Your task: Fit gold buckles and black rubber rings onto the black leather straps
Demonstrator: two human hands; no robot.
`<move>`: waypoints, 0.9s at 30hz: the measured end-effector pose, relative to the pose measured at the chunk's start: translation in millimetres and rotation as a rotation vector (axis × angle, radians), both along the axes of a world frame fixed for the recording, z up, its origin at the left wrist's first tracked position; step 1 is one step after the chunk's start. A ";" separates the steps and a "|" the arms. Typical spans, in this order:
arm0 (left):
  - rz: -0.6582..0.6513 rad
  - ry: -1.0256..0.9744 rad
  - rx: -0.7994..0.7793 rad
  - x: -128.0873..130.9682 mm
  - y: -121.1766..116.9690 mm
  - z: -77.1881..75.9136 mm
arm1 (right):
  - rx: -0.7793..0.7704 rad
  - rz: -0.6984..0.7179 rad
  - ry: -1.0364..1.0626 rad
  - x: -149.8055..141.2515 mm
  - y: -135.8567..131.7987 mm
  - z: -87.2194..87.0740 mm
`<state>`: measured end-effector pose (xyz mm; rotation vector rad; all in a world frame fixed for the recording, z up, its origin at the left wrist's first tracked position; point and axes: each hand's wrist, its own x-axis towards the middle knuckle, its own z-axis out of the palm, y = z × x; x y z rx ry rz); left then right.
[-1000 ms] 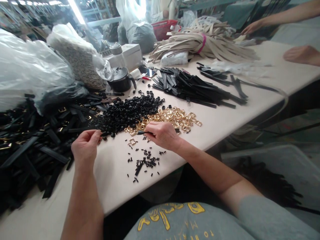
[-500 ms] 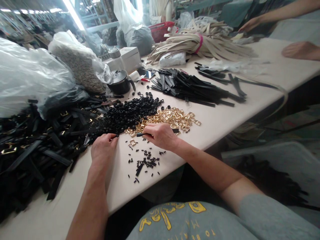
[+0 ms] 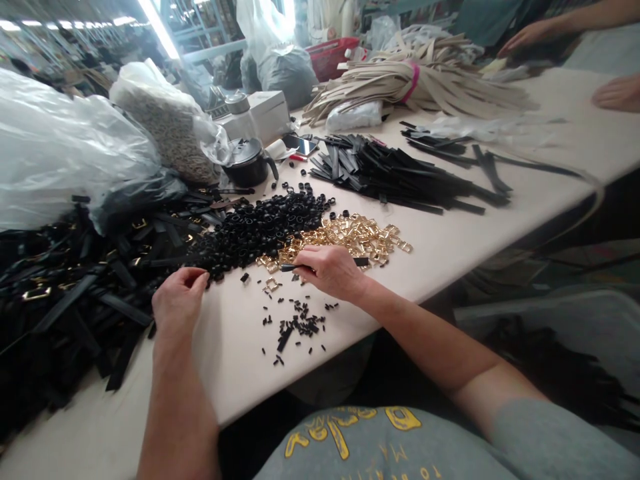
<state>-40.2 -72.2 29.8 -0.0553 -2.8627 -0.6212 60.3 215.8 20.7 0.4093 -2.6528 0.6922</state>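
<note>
My right hand (image 3: 331, 272) is closed round a short black leather strap (image 3: 361, 262), whose ends stick out on both sides of the fist. It is just in front of a heap of gold buckles (image 3: 345, 233). My left hand (image 3: 177, 297) has its thumb and fingers pinched together at the near left edge of a pile of black loops (image 3: 265, 223). Whether anything is between those fingertips is too small to tell. One black loop (image 3: 245, 279) and a gold buckle (image 3: 271, 285) lie apart on the table between my hands.
Small black bits (image 3: 300, 323) are scattered near the table edge. Buckled black straps (image 3: 75, 293) heap up at left, below plastic bags (image 3: 65, 147). Farther back are a black lidded pot (image 3: 247, 163), loose black strips (image 3: 385, 173) and beige straps (image 3: 375, 80). Another person's hands show at far right.
My left hand has moved left from the front of the loop pile, and a single loop now shows on the table there. My right hand still holds the strap. The view has shifted slightly.
</note>
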 end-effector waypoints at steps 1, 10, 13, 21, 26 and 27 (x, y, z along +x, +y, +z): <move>0.011 -0.012 -0.020 -1.2 -3.0 -0.2 | -0.003 0.001 0.000 -0.1 0.0 -0.1; -0.067 -0.122 -0.232 -3.6 8.1 -8.7 | 0.001 -0.004 -0.010 -0.2 -2.5 0.7; -0.060 -0.127 -0.253 -3.7 12.0 -8.4 | 0.010 -0.005 -0.020 -0.1 -3.5 0.5; -0.126 -0.246 0.561 6.4 27.5 -13.7 | 0.003 0.002 -0.005 0.4 -4.7 -0.2; -0.205 -0.474 1.166 27.1 60.2 -13.0 | -0.048 0.004 0.011 0.3 -6.0 0.7; -0.214 -0.500 1.209 31.5 66.3 -12.6 | -0.067 0.011 0.008 0.6 -6.2 1.5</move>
